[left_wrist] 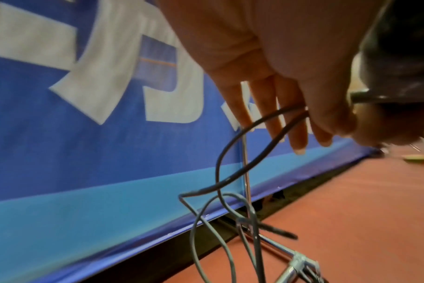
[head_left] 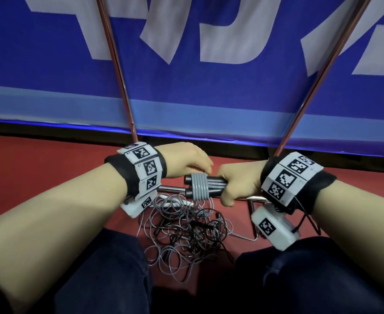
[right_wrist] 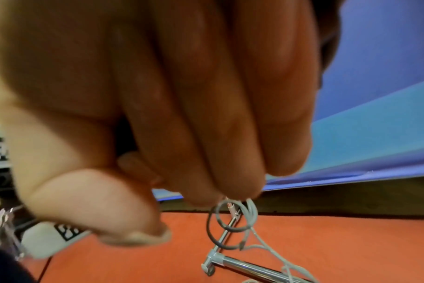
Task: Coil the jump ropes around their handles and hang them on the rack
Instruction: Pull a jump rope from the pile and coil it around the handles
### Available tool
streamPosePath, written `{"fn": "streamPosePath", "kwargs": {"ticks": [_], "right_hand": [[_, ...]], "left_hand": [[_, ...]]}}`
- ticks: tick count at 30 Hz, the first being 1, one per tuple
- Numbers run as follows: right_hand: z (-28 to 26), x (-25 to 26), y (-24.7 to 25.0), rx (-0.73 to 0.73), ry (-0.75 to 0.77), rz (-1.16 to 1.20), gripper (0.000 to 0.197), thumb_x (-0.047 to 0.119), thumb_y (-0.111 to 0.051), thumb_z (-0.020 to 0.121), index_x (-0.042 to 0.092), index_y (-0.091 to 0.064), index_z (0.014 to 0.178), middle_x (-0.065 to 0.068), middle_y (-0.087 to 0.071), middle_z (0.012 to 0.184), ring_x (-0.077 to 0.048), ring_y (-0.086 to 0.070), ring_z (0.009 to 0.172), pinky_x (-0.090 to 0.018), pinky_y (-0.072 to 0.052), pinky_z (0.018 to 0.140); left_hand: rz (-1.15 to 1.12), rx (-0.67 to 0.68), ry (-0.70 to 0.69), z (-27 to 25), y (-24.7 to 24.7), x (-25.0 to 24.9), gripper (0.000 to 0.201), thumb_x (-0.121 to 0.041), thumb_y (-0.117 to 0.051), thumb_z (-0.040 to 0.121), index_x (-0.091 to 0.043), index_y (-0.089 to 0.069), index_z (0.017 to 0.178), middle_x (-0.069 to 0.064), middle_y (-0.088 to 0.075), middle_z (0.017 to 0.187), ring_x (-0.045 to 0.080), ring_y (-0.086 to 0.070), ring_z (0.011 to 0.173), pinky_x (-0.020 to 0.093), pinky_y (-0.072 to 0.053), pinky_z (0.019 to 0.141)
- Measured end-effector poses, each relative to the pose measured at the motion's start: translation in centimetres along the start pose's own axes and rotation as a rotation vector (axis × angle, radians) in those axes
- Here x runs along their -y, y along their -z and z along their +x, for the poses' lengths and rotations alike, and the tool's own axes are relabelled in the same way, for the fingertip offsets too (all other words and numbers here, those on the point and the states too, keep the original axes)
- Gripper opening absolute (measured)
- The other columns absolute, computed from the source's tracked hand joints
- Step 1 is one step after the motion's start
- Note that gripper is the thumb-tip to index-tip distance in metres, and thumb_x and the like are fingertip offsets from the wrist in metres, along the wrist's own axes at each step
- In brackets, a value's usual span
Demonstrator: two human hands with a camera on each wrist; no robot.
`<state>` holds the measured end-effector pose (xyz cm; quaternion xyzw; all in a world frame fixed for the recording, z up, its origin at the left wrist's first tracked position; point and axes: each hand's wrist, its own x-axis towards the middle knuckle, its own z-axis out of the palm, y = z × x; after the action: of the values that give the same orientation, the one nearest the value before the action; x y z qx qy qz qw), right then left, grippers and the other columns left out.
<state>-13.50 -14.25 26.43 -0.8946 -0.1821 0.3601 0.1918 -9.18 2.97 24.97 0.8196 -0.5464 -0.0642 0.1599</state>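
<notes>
Two dark jump-rope handles (head_left: 216, 183) lie side by side, held level above the floor. My right hand (head_left: 238, 180) grips their right ends in a fist (right_wrist: 182, 114). Several turns of grey rope (head_left: 199, 186) wrap their middle. My left hand (head_left: 193, 159) sits over the coil. In the left wrist view its thumb and fingers (left_wrist: 322, 134) pinch the grey rope (left_wrist: 220, 166), which drops in loops toward the floor. A tangled heap of loose grey and black rope (head_left: 186, 227) lies on the red floor below.
The rack's chrome base bar (head_left: 171, 189) runs along the floor under my hands, and its two uprights (head_left: 116, 64) (head_left: 322, 71) rise in front of a blue banner (head_left: 50, 98). My dark-trousered knees (head_left: 109, 268) flank the rope heap.
</notes>
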Motion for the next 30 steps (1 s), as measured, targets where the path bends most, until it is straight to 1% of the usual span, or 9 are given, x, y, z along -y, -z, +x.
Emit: {"fn": "streamPosePath", "kwargs": {"ticks": [3,7,9,12,15,19,24,28,30], "right_hand": [[0.4,-0.2,-0.9,0.087,-0.068,-0.102,0.036,-0.006,-0.066,0.068,0.015,-0.043,0.050,0.006,-0.039,0.049,-0.010,-0.036,0.046,-0.022,-0.027,0.047],[0.3,-0.3,-1.3,0.184,-0.169,-0.166,0.034,-0.006,-0.065,0.069,0.013,-0.042,0.051,-0.002,-0.037,0.054,-0.016,-0.033,0.049,-0.023,-0.024,0.049],[0.2,-0.6,-1.3,0.201,-0.218,-0.164,0.033,-0.004,-0.065,0.069,0.014,-0.045,0.052,-0.002,-0.038,0.054,-0.017,-0.034,0.049,-0.024,-0.024,0.050],[0.1,-0.9,-1.3,0.256,-0.269,-0.170,0.027,-0.003,-0.066,0.069,0.013,-0.049,0.056,-0.005,-0.040,0.059,-0.018,-0.036,0.053,-0.025,-0.027,0.053],[0.0,-0.8,-1.5,0.275,-0.296,-0.221,0.024,-0.001,-0.067,0.072,0.012,-0.049,0.061,-0.005,-0.041,0.060,-0.018,-0.038,0.053,-0.024,-0.028,0.053],[0.0,-0.6,-1.5,0.264,-0.323,-0.303,0.021,0.000,-0.066,0.075,0.011,-0.051,0.065,-0.002,-0.043,0.058,-0.016,-0.039,0.049,-0.020,-0.030,0.048],[-0.1,-0.3,-1.3,0.269,-0.312,-0.405,0.024,0.000,-0.063,0.081,0.011,-0.050,0.065,0.002,-0.046,0.051,-0.011,-0.040,0.043,-0.010,-0.029,0.035],[0.3,-0.4,-1.8,0.278,-0.308,-0.496,0.026,0.000,-0.062,0.083,0.012,-0.048,0.064,0.001,-0.043,0.059,-0.007,-0.039,0.035,-0.008,-0.025,0.030],[0.5,-0.4,-1.9,0.270,-0.321,-0.524,0.028,0.002,-0.063,0.082,0.013,-0.047,0.062,0.001,-0.042,0.059,-0.009,-0.039,0.038,-0.008,-0.023,0.031]], "left_hand": [[0.155,0.070,-0.175,0.9,-1.1,-0.8,0.039,-0.025,-0.041,0.091,0.001,-0.070,0.094,0.013,-0.070,0.104,0.031,-0.066,0.097,0.040,-0.046,0.090],[0.284,0.190,-0.190,1.0,-1.8,-0.7,0.040,-0.024,-0.034,0.087,-0.003,-0.067,0.096,0.012,-0.068,0.091,0.031,-0.064,0.084,0.043,-0.055,0.069],[0.401,0.260,-0.147,1.1,-1.5,-1.2,0.043,-0.025,-0.031,0.091,-0.002,-0.064,0.105,0.014,-0.065,0.101,0.032,-0.062,0.091,0.044,-0.054,0.070],[0.516,0.299,-0.069,1.1,-1.2,-1.7,0.025,-0.007,-0.045,0.094,-0.003,-0.056,0.116,0.013,-0.048,0.135,0.031,-0.058,0.102,0.038,-0.050,0.076],[0.409,0.219,-0.081,1.1,-1.3,-1.8,0.025,0.011,-0.060,0.074,-0.001,-0.057,0.097,0.018,-0.052,0.127,0.034,-0.060,0.083,0.038,-0.052,0.060],[0.373,0.332,0.202,1.1,-1.6,-2.5,0.022,0.000,-0.047,0.085,-0.011,-0.046,0.104,0.002,-0.035,0.129,0.029,-0.052,0.070,0.041,-0.042,0.063],[0.397,0.305,0.269,1.1,-0.9,-3.1,0.006,-0.019,-0.043,0.087,-0.017,-0.049,0.087,-0.003,-0.058,0.097,0.018,-0.049,0.081,0.031,-0.031,0.066],[0.312,0.222,0.314,0.8,-1.2,-2.6,0.048,-0.063,-0.039,0.085,-0.021,-0.057,0.073,-0.003,-0.060,0.068,0.017,-0.053,0.065,0.029,-0.037,0.058],[0.310,0.251,0.276,1.0,-1.3,-2.3,0.043,-0.060,-0.041,0.090,-0.027,-0.067,0.088,-0.007,-0.067,0.078,0.013,-0.059,0.075,0.027,-0.039,0.061]]}}
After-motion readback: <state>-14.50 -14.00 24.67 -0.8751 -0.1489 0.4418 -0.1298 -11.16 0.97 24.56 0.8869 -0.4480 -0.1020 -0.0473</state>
